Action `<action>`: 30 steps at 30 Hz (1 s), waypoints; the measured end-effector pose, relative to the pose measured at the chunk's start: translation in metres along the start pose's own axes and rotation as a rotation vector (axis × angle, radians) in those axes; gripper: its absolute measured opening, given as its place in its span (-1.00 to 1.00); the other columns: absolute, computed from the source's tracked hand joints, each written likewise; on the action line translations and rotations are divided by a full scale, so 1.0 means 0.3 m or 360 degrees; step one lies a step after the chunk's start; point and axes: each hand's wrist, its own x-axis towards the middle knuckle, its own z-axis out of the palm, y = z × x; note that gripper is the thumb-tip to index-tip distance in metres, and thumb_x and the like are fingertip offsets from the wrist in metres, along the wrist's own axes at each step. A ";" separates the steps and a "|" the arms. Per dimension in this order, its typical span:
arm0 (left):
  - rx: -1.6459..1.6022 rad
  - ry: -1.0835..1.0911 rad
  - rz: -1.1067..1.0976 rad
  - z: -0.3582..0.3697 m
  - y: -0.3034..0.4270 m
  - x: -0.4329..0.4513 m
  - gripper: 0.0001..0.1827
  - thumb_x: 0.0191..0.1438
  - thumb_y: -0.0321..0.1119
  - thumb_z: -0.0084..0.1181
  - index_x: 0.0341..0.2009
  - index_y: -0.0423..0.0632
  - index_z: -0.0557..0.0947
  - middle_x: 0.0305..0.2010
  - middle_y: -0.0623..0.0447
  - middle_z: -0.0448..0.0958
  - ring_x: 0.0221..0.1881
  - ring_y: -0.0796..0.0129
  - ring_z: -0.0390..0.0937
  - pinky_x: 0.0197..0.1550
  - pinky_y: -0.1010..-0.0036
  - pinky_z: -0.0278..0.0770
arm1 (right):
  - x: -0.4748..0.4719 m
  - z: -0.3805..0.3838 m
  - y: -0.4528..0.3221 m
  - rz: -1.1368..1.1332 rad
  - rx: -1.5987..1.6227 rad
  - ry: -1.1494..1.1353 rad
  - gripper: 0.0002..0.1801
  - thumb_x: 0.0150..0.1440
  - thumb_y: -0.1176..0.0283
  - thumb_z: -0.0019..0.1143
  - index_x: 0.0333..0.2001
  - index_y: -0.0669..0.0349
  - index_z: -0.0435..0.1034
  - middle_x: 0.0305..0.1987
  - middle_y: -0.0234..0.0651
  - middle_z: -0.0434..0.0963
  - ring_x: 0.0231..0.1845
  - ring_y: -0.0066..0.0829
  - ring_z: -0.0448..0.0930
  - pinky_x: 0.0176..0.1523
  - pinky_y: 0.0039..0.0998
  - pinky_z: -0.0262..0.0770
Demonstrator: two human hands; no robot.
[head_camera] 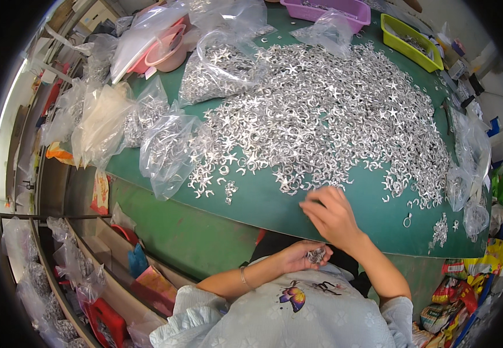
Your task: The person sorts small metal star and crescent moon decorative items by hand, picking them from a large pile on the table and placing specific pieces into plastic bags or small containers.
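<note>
A wide heap of small silvery metal pieces (321, 113), among them starfish, crescent and ring shapes, covers much of the green tabletop (251, 200). My left hand (297, 257) is cupped near my body, below the table's front edge, holding a small cluster of silvery metal pieces (316, 255). Over the table, just below the heap's near edge, my right hand (333, 213) is slightly blurred with its fingers bent; whether anything is between the fingertips cannot be seen. Two small piles, one at the left (230, 192) and one at the right (440, 230), lie apart from the heap.
Clear plastic bags of metal pieces (169, 148) stand at the table's left side. Pink basins (167, 52), a purple basket (360, 15) and a yellow-green basket (412, 43) sit farther back. More plastic bags (466, 161) lie on the right; shelving with bagged pieces (38, 278) is at lower left.
</note>
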 end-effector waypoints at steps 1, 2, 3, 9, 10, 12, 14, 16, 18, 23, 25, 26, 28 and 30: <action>0.0193 0.0093 -0.0038 0.028 0.014 -0.022 -0.65 0.26 -0.17 -0.05 -0.15 -0.23 0.56 -0.24 -0.01 0.55 -0.28 0.30 0.54 -0.33 0.46 0.53 | 0.044 0.022 0.013 0.0019 -0.0131 -0.0030 -0.83 -0.07 0.53 0.21 -0.32 0.23 0.49 -0.19 -0.29 0.48 -0.18 -0.25 0.45 -0.13 -0.26 0.32; 0.0344 0.0202 -0.0053 0.064 0.023 -0.054 -0.67 0.25 -0.16 -0.01 -0.20 -0.19 0.59 -0.29 0.03 0.53 -0.34 0.38 0.50 -0.40 0.54 0.48 | 0.082 0.041 0.023 0.0039 -0.0263 -0.0057 -0.83 -0.07 0.53 0.21 -0.32 0.23 0.48 -0.18 -0.30 0.47 -0.17 -0.25 0.44 -0.11 -0.25 0.30; 0.0374 0.0196 -0.0032 0.096 0.034 -0.085 -0.68 0.25 -0.15 -0.01 -0.22 -0.17 0.59 -0.32 0.05 0.53 -0.35 0.40 0.50 -0.41 0.56 0.48 | 0.104 0.059 0.032 0.0058 -0.0399 -0.0085 -0.83 -0.07 0.53 0.21 -0.32 0.23 0.47 -0.17 -0.30 0.46 -0.16 -0.25 0.43 -0.10 -0.25 0.29; 0.0440 0.0129 0.0393 0.227 0.149 -0.279 -0.68 0.22 -0.12 0.05 -0.43 -0.08 0.56 -0.39 0.07 0.54 -0.50 0.52 0.43 -0.59 0.65 0.28 | 0.122 -0.015 0.023 0.0243 -0.0100 0.0015 -0.89 -0.03 0.58 0.17 -0.36 0.28 0.42 -0.22 -0.24 0.49 -0.21 -0.26 0.46 -0.10 -0.30 0.35; 0.0514 0.0254 0.0536 0.252 0.186 -0.300 -0.71 0.22 -0.23 0.05 -0.47 -0.15 0.56 -0.36 0.02 0.55 -0.55 0.51 0.39 -0.64 0.65 0.25 | 0.120 -0.027 0.035 0.0433 0.0088 0.0039 -0.88 -0.03 0.60 0.17 -0.36 0.29 0.42 -0.26 -0.24 0.50 -0.25 -0.25 0.47 -0.14 -0.30 0.37; 0.1212 0.0839 0.0832 0.305 0.270 -0.325 -0.82 0.17 -0.36 0.09 -0.34 -0.20 0.66 -0.43 0.12 0.56 -0.54 0.64 0.38 -0.57 0.70 0.28 | 0.140 -0.050 0.037 0.0616 0.0160 0.0068 -0.85 -0.03 0.65 0.16 -0.32 0.31 0.44 -0.39 -0.21 0.52 -0.39 -0.22 0.48 -0.27 -0.31 0.41; 0.2175 0.1432 0.1635 0.283 0.339 -0.284 -0.86 0.08 -0.44 0.18 -0.27 -0.21 0.65 -0.40 0.00 0.61 -0.45 0.38 0.53 -0.40 0.50 0.47 | 0.158 -0.014 0.037 0.0371 -0.0049 0.0142 -0.85 -0.03 0.64 0.17 -0.32 0.31 0.44 -0.38 -0.22 0.52 -0.37 -0.23 0.48 -0.24 -0.30 0.40; 0.2358 0.1706 0.1752 0.258 0.420 -0.244 -0.85 0.04 -0.43 0.20 -0.28 -0.20 0.64 -0.36 -0.11 0.60 -0.44 0.16 0.56 -0.39 0.39 0.50 | 0.187 0.026 0.027 0.0083 -0.0326 0.0033 -0.85 -0.06 0.62 0.14 -0.34 0.29 0.43 -0.39 -0.25 0.47 -0.33 -0.26 0.45 -0.22 -0.31 0.35; 0.2530 0.1911 0.1754 0.250 0.463 -0.213 -0.86 0.01 -0.44 0.21 -0.30 -0.19 0.63 -0.33 -0.16 0.60 -0.42 0.02 0.57 -0.37 0.32 0.51 | 0.195 0.054 0.036 -0.0031 -0.0556 -0.0149 -0.85 -0.09 0.60 0.12 -0.35 0.27 0.43 -0.41 -0.28 0.42 -0.33 -0.29 0.43 -0.23 -0.33 0.32; 0.2702 0.1949 0.1768 0.236 0.506 -0.192 -0.89 0.01 -0.45 0.20 -0.34 -0.19 0.63 -0.37 -0.16 0.60 -0.40 -0.01 0.58 -0.36 0.31 0.53 | 0.186 0.058 0.065 -0.0101 -0.0522 -0.0031 -0.86 -0.10 0.60 0.10 -0.37 0.26 0.43 -0.46 -0.29 0.37 -0.37 -0.36 0.42 -0.27 -0.42 0.29; 0.2520 0.1940 0.1983 0.231 0.515 -0.200 -0.87 -0.01 -0.48 0.21 -0.32 -0.21 0.63 -0.43 -0.13 0.60 -0.44 0.07 0.57 -0.36 0.37 0.51 | 0.183 0.003 0.036 0.0444 0.0007 -0.0045 -0.91 0.00 0.60 0.11 -0.35 0.26 0.43 -0.46 -0.36 0.40 -0.40 -0.49 0.42 -0.29 -0.53 0.29; 0.2424 0.1931 0.2086 0.231 0.517 -0.202 -0.86 -0.02 -0.50 0.22 -0.31 -0.22 0.63 -0.46 -0.11 0.60 -0.46 0.11 0.57 -0.36 0.40 0.50 | 0.179 -0.016 0.030 0.0715 0.0273 -0.0051 -0.94 0.05 0.61 0.12 -0.35 0.26 0.43 -0.46 -0.39 0.41 -0.41 -0.56 0.42 -0.30 -0.58 0.29; 0.1815 0.1772 0.1726 0.290 0.514 -0.213 -0.87 -0.03 -0.52 0.21 -0.31 -0.22 0.62 -0.47 -0.10 0.59 -0.48 0.14 0.56 -0.36 0.42 0.49 | 0.154 -0.030 0.051 0.1004 0.0834 0.0001 -0.98 0.13 0.57 0.10 -0.32 0.27 0.43 -0.44 -0.48 0.42 -0.41 -0.69 0.40 -0.31 -0.67 0.27; 0.1757 0.1694 0.1788 0.294 0.500 -0.195 -0.91 0.01 -0.52 0.19 -0.33 -0.22 0.62 -0.50 -0.02 0.60 -0.51 0.34 0.54 -0.42 0.51 0.46 | 0.149 -0.042 0.045 0.1203 0.1316 0.0032 -0.96 0.21 0.52 0.05 -0.29 0.26 0.42 -0.39 -0.61 0.41 -0.36 -0.83 0.35 -0.28 -0.71 0.27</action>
